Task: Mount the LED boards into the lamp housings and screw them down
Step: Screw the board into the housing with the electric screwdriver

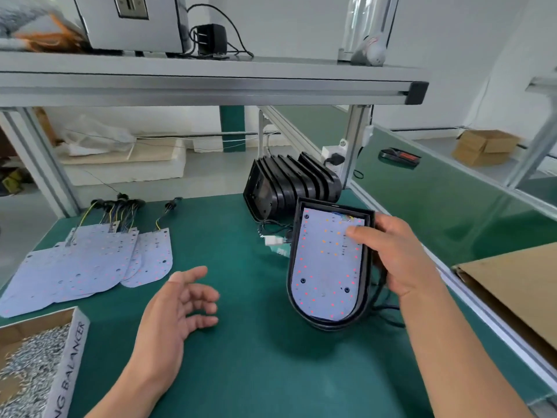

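Inside black housing (366, 267), white dotted board (325, 263).

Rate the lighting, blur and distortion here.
Head view: soft, even light, only faint shadows under the housing and left hand; head view: wide-angle lens bows the shelf rail; head view: screws at lower left look smeared, no harsh glare.

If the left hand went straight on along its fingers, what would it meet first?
The left hand would probably meet the housing held in the right hand; only mat lies between. Height is unclear, so it might pass beneath.
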The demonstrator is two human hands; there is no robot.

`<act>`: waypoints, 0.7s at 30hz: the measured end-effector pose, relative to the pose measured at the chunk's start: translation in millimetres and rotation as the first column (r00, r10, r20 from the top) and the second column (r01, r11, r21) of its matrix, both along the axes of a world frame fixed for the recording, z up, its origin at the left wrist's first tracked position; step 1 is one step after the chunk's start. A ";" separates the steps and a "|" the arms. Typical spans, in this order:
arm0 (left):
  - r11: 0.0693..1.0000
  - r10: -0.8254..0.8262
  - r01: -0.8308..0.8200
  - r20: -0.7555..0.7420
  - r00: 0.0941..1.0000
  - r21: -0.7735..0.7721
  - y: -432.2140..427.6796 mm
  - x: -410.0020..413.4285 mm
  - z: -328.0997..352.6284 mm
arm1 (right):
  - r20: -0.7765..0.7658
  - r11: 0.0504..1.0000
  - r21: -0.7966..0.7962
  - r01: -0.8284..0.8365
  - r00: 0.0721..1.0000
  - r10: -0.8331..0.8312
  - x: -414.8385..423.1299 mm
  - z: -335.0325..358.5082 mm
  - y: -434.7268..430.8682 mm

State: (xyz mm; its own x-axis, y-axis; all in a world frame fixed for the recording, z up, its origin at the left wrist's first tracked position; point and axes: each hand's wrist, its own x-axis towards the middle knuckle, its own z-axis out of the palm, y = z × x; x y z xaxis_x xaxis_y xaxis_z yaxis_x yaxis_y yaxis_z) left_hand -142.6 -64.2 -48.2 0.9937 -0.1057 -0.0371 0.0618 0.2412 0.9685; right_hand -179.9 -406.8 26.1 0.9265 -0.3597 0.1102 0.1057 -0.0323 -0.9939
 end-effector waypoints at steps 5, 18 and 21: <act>0.998 -0.019 0.018 0.014 1.000 0.062 1.5 1.5 -4.5 | 0.046 0.967 -0.022 0.253 0.967 -0.252 -42.5 8.4 -75.0; 0.996 -0.011 0.014 -0.030 0.999 0.088 -5.1 10.3 -1.7 | -0.157 0.673 0.073 0.736 0.675 -0.721 -132.5 -8.5 -237.0; 0.997 -0.015 0.017 -0.025 1.000 0.079 -4.4 10.9 -3.6 | -0.212 0.612 0.036 0.790 0.604 -0.768 -143.4 -19.3 -251.1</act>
State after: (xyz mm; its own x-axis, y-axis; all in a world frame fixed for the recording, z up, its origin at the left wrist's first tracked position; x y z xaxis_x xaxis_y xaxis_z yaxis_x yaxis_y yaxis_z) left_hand -131.6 -68.6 -51.8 0.9906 -0.1173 -0.0706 0.0893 0.1628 0.9826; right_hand -323.3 -657.9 6.8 0.2867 -0.9526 -0.1022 -0.0630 0.0877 -0.9942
